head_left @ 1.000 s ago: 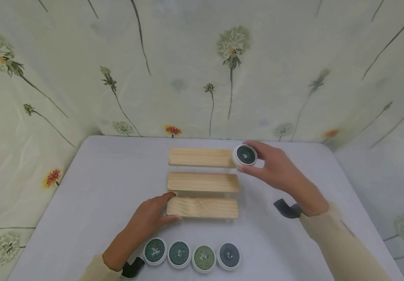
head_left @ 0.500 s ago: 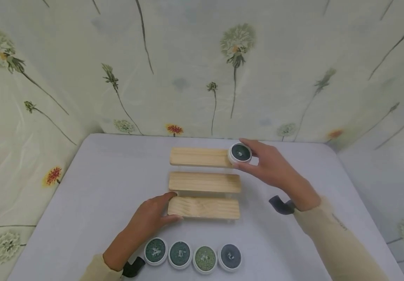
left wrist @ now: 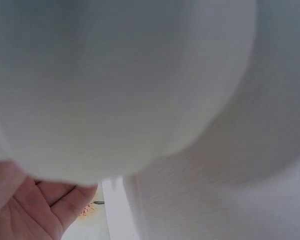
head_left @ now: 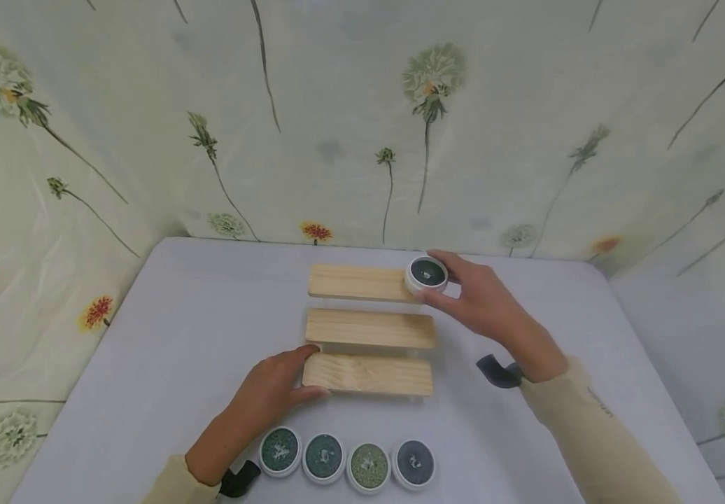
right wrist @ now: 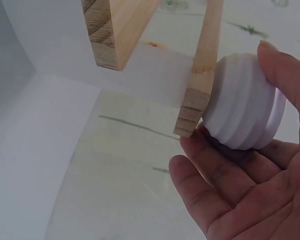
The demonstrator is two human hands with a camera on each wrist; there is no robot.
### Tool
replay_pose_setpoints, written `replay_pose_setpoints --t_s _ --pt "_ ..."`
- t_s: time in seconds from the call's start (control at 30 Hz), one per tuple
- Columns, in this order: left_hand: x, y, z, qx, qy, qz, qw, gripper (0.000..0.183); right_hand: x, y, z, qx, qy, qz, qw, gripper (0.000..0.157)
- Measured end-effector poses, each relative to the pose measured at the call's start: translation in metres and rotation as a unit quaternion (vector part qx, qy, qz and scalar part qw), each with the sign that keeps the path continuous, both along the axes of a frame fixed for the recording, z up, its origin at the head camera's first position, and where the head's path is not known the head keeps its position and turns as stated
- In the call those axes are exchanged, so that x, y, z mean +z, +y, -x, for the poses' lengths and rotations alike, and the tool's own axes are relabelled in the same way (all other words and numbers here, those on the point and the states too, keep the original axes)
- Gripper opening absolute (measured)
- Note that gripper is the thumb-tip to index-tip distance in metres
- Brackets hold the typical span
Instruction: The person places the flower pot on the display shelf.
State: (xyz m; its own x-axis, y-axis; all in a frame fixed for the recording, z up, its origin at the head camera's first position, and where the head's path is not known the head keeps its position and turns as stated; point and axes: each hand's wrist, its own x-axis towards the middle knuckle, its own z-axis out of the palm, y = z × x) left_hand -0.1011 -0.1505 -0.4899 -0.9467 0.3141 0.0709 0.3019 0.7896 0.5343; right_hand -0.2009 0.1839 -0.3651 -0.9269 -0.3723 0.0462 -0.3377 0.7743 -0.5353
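Three light wooden boards rise like steps on a stand: the front board point(head_left: 367, 374), the middle board point(head_left: 370, 329) and the back board point(head_left: 359, 283). My right hand point(head_left: 482, 297) holds a ribbed white pot point(right wrist: 245, 102) with a dark green top point(head_left: 428, 271) between thumb and fingers. Its base meets the back board's right end in the right wrist view. My left hand point(head_left: 268, 388) grips the front board's left end, thumb in front and a finger behind. In the left wrist view, a blurred white shape point(left wrist: 120, 100) hides most of that hand's work.
A row of similar white pots stands on the white table point(head_left: 224, 294) before the stand: two dark green ones point(head_left: 280, 451) point(head_left: 323, 458), a lighter green pot point(head_left: 369, 467) and a grey-blue pot point(head_left: 414, 463). Flower-printed sheeting point(head_left: 337, 126) hangs behind and at both sides.
My right hand has shifted the pot slightly left, over the back board's right end. The left hand keeps its grip on the front board. The head view has shifted a little.
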Motion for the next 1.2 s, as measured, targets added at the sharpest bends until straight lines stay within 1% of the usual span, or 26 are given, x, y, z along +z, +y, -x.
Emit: replay_pose_setpoints --t_s 0.3,0.5,0.57,0.73,0.8,0.9,1.07,1.2 --pt "0.000 0.000 -0.001 -0.002 0.013 0.002 0.9999 0.071 -0.003 0.000 0.001 0.000 0.001 0.008 1.000 0.075" --pt "0.001 0.001 0.000 0.000 0.007 0.003 1.0000 0.069 -0.005 0.000 0.000 -0.003 0.002 0.025 1.000 0.075" --pt "0.001 0.001 0.000 0.000 0.006 0.002 1.0000 0.069 -0.007 0.000 0.000 -0.006 -0.002 0.027 1.000 0.078" --pt "0.000 0.001 0.000 -0.004 0.009 0.001 1.0000 0.070 -0.012 0.006 -0.004 -0.007 -0.009 0.020 1.000 0.094" --pt "0.000 0.001 0.000 -0.004 0.010 0.001 0.9999 0.070 -0.014 0.010 -0.008 -0.009 -0.004 0.021 1.000 0.099" --pt "0.000 0.002 0.000 -0.002 0.009 0.002 1.0000 0.070 -0.014 0.014 -0.015 -0.011 0.005 0.018 1.000 0.102" --pt "-0.001 0.002 0.000 0.003 0.004 0.004 1.0000 0.070 -0.013 0.018 -0.035 -0.015 0.012 -0.014 1.000 0.105" --pt "-0.002 0.001 0.000 0.006 0.005 0.006 0.9999 0.070 -0.016 0.022 -0.052 -0.005 0.011 -0.031 0.999 0.104"
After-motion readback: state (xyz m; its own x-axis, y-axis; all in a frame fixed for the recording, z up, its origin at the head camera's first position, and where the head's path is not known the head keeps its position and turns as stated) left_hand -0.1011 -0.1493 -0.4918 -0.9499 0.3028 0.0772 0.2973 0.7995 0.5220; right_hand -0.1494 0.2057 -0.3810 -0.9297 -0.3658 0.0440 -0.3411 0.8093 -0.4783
